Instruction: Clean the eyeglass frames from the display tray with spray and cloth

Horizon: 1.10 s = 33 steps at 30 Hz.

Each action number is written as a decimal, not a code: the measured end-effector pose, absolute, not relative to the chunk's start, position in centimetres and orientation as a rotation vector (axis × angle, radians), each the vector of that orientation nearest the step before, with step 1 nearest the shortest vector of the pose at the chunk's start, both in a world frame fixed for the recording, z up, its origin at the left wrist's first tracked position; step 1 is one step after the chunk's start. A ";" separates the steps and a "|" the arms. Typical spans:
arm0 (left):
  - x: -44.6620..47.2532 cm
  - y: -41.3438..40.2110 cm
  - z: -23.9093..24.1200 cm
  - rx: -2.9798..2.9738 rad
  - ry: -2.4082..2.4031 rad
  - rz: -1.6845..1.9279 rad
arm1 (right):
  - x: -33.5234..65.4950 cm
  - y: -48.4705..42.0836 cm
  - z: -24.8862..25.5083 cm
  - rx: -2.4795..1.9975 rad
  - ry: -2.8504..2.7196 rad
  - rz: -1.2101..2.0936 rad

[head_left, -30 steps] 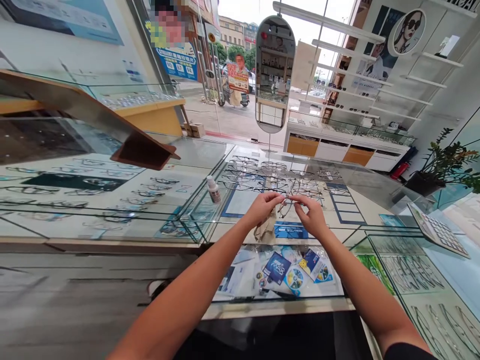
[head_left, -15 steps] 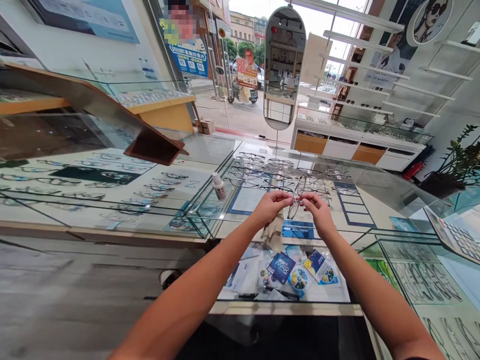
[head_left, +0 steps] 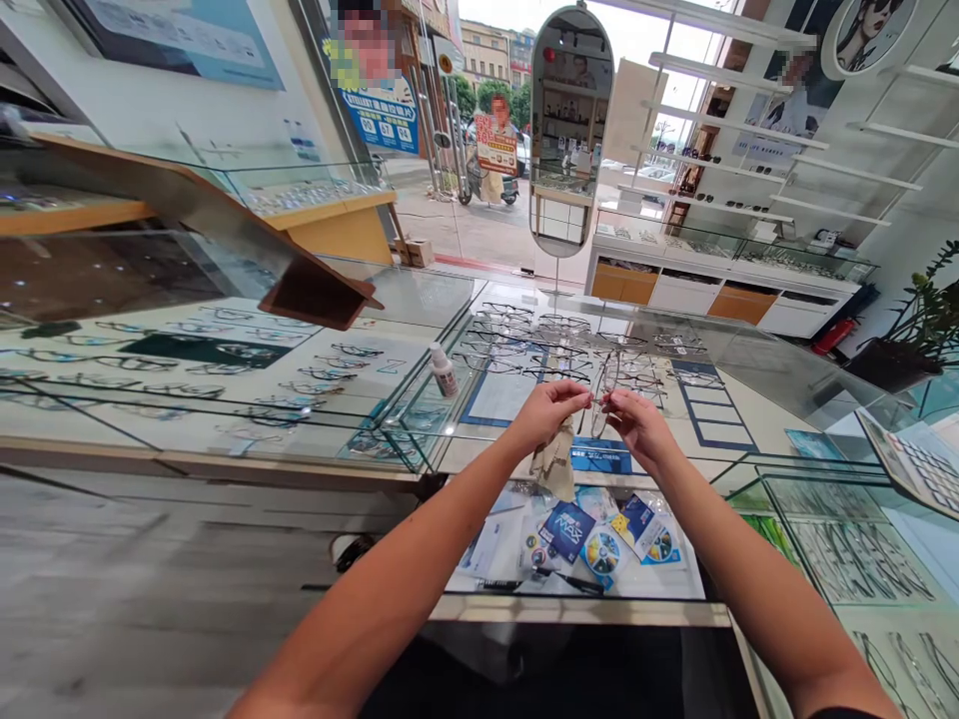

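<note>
Above the glass counter, both of my hands pinch a thin-framed pair of eyeglasses [head_left: 598, 423], held edge-on between them. My left hand [head_left: 550, 411] is closed at its left side, and a beige cloth [head_left: 554, 465] hangs down from beneath those fingers. My right hand [head_left: 641, 423] grips the right side with thumb and fingertips. The exact grip points are small and partly hidden by the fingers. Just beyond my hands, several more eyeglasses [head_left: 509, 325] lie in rows on the counter top.
A small white bottle [head_left: 443, 371] stands left of my hands. Under the glass in front lie leaflets [head_left: 567, 530] and dark pens. An oval mirror [head_left: 570, 130] rises at the back. A brown board [head_left: 319, 290] juts in from the left, and a calculator [head_left: 918, 464] sits at the right.
The view has shifted slightly. My right hand has turned a little and its fingers have shifted on the eyeglasses. Both hands keep hold, and the cloth still hangs from my left.
</note>
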State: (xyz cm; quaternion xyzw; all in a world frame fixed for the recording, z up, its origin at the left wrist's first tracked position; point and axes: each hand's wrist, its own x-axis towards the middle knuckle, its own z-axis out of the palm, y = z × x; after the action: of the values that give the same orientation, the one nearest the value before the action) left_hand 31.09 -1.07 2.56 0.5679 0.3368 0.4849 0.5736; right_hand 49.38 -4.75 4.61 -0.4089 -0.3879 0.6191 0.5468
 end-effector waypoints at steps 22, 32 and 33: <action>27.9 -1.1 3.9 2.244 1.759 1.497 | 50.4 -4.8 5.8 -1.024 -1.177 1.534; 29.5 -2.1 3.5 2.576 1.320 1.489 | 50.7 -4.9 6.2 -0.816 -1.003 1.627; 29.7 -2.2 3.4 2.626 1.260 1.437 | 50.7 -4.9 6.1 -0.799 -0.995 1.637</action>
State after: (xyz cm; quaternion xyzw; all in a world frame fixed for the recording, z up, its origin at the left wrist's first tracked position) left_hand 29.72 -2.24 3.38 0.8074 0.3873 0.4419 -0.0531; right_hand 50.73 -4.90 6.06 -0.3316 -0.4129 0.6793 0.5080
